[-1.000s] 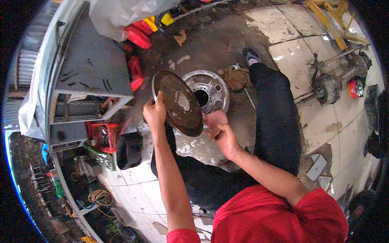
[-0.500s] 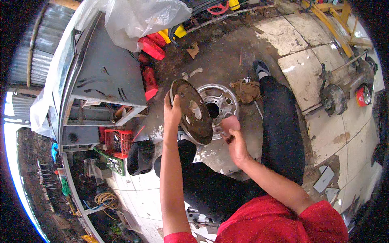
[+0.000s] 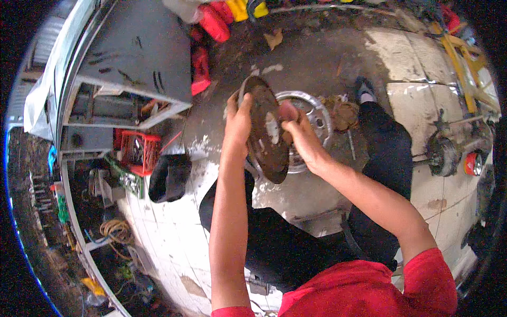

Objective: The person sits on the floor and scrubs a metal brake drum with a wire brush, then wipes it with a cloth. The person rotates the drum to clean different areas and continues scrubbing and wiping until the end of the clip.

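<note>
A round, brown-stained metal disc [image 3: 262,150] with a paler centre is held tilted up on edge. My left hand [image 3: 238,124] is closed around its left rim, with the thumb on the near side. In my right hand [image 3: 305,138] is a thin reddish piece like sandpaper [image 3: 288,111], pinched close to the disc's right side. Whether that piece touches the disc's face I cannot tell. Behind the disc, a silver wheel rim [image 3: 324,119] lies on the floor, partly covered by the disc and my right hand.
A crumpled brown cloth [image 3: 346,113] lies right of the wheel rim. To the left stand a grey metal cabinet [image 3: 137,53], a red crate [image 3: 141,153] and a black container [image 3: 170,179]. An axle part with a hub [image 3: 443,156] and a red can [image 3: 471,164] are at right.
My right hand has moved up from the rim's lower edge to the disc's right side, carrying the reddish piece. The disc is turned more edge-on. The whole view has shifted.
</note>
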`<action>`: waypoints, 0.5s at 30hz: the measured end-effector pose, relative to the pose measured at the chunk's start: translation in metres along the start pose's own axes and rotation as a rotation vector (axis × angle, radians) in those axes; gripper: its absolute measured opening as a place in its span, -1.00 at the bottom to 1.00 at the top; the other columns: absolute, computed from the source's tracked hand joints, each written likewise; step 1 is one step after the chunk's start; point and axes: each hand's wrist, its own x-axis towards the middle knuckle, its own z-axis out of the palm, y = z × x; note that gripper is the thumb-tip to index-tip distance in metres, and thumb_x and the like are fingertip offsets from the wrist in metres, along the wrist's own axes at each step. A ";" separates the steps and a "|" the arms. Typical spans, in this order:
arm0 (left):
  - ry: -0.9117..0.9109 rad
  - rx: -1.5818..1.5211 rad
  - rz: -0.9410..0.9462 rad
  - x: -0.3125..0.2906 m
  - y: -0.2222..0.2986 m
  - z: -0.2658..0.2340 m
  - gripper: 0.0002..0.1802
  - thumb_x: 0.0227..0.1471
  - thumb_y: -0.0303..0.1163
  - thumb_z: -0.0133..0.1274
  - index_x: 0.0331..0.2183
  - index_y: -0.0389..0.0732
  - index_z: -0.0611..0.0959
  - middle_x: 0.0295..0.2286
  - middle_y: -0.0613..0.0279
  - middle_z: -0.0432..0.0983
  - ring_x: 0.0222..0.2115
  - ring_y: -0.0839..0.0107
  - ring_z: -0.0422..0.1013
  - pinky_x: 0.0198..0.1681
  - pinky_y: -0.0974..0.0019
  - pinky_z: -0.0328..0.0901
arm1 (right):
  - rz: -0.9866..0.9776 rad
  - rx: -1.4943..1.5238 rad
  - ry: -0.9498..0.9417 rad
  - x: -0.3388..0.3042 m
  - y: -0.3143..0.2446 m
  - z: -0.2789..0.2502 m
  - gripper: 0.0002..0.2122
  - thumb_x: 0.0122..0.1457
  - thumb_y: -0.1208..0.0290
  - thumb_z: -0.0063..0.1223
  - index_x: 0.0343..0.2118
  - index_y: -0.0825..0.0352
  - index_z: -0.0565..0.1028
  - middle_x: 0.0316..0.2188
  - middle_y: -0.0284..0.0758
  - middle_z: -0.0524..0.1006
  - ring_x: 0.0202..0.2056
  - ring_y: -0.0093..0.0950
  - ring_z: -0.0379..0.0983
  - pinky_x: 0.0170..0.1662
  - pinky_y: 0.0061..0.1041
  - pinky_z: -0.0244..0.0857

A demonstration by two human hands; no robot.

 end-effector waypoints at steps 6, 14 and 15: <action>-0.034 -0.071 0.003 0.005 -0.013 0.003 -0.30 0.19 0.03 -0.05 0.23 -0.11 0.25 0.09 -0.01 0.33 0.07 0.15 0.30 0.08 0.14 0.22 | -0.020 -0.069 0.027 0.006 0.020 0.017 -0.53 0.19 0.32 -0.13 0.16 0.34 0.22 -0.04 -0.33 0.34 -0.06 -0.51 0.25 0.05 -0.49 0.12; 0.016 -0.018 0.041 0.003 -0.007 0.020 -0.35 0.19 -0.04 -0.03 0.19 -0.16 0.29 0.08 0.00 0.35 0.07 0.20 0.31 0.12 0.21 0.18 | -0.120 -0.257 0.029 0.003 0.045 0.017 -0.58 0.19 0.47 -0.11 0.15 0.36 0.35 -0.04 0.05 0.51 -0.02 -0.03 0.46 0.08 -0.24 0.29; 0.020 -0.004 0.046 0.003 -0.008 0.020 -0.35 0.19 -0.05 -0.03 0.19 -0.17 0.30 0.07 0.00 0.36 0.06 0.20 0.31 0.12 0.21 0.18 | -0.123 -0.270 0.003 0.001 0.043 0.014 -0.61 0.22 0.51 -0.13 0.13 0.38 0.37 -0.03 -0.01 0.51 -0.02 -0.17 0.46 0.08 -0.31 0.29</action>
